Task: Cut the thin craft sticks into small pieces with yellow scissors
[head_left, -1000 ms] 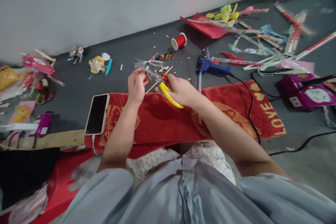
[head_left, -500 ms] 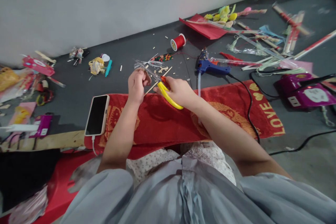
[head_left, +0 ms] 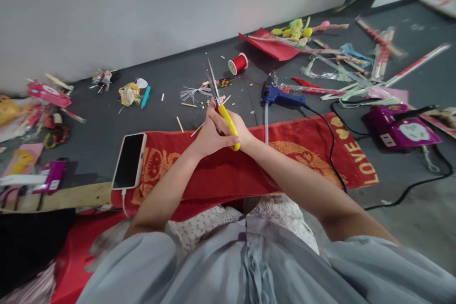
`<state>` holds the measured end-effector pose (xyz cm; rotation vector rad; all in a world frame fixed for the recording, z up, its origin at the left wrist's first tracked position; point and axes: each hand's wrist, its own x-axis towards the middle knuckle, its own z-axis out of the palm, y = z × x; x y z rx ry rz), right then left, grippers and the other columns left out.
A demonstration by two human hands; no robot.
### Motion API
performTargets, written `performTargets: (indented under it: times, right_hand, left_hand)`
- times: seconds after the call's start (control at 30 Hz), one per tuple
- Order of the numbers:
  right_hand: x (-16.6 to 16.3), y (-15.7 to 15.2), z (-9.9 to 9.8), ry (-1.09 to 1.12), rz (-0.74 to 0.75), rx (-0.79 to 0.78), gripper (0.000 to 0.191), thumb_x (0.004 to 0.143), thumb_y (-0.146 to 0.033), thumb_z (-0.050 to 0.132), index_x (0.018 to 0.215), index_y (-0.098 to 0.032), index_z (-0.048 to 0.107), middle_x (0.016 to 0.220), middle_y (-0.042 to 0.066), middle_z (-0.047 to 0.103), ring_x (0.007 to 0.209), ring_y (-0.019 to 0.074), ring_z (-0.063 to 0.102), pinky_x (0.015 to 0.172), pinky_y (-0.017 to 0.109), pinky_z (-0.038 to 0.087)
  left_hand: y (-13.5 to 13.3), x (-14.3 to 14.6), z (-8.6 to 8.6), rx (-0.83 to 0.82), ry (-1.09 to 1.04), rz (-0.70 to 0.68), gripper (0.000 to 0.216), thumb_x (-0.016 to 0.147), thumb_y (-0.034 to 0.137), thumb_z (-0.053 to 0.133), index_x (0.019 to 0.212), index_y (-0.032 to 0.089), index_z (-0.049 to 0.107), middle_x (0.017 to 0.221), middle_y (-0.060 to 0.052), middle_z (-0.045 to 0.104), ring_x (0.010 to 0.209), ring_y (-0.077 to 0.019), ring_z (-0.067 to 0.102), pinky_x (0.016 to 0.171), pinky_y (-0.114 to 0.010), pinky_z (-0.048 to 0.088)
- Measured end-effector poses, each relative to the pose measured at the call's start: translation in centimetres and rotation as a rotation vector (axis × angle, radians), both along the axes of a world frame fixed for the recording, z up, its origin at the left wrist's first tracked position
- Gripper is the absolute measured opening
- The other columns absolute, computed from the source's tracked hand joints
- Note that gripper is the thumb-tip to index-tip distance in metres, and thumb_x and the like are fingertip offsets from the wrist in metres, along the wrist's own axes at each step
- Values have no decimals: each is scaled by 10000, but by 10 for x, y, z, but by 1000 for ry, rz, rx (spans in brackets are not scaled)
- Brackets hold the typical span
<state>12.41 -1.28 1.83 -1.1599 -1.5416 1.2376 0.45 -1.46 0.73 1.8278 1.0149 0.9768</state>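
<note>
Yellow-handled scissors stand between my two hands, their blades pointing away toward the wall. My left hand is closed about the handle, its thumb across the lower end. Pressed against it from the right, my right hand is also closed at the handle, its fingers partly hidden. Just beyond the hands lie small cut stick pieces, a thin stick partly covered by the left hand, white strands and a patterned strip.
Under my forearms lies a red towel, with a phone on its left end. A blue glue gun, a spool of red thread and red paper are farther right. A purple box with cables stands at the right.
The scissors have swung more upright, and my left hand has moved right and down onto the handle, against my right hand. Stick pieces now lie on the table where the left hand was.
</note>
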Motion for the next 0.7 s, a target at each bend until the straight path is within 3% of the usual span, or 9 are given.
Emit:
performTargets:
  times: [0.07,0.27,0.53,0.7]
  right_hand:
    - [0,0,1,-16,2,8,389,863,-588,460,822,-203,507,707,2,556,646,132,507,646,286,393]
    - [-1,3,1,-78,14,0,334,853,-546,480,751,-233,425,659,-8,491,614,137,451,580,279,354]
    - [0,3,8,-188,23,-14,241,898,-407,460,754,-214,449,696,10,516,642,122,460,609,263,345]
    - [-1,4,7,-215,17,-18,236,901,-412,460,786,-206,480,693,1,517,636,122,459,615,256,351]
  left_hand:
    - [-1,2,-1,15,-10,32,1195,495,785,709,1435,243,211,1520,-169,265,1455,-368,225,1191,-555,226]
    - [-1,6,-5,159,-20,108,949,594,660,718,1357,243,339,1397,-138,435,1382,-337,358,1146,-528,315]
    - [2,5,-11,130,-78,124,937,547,591,775,1324,254,373,1334,-127,459,1260,-319,460,1104,-527,361]
    - [2,5,-12,130,-77,125,892,555,583,774,1297,255,405,1314,-116,473,1247,-314,471,1100,-522,365]
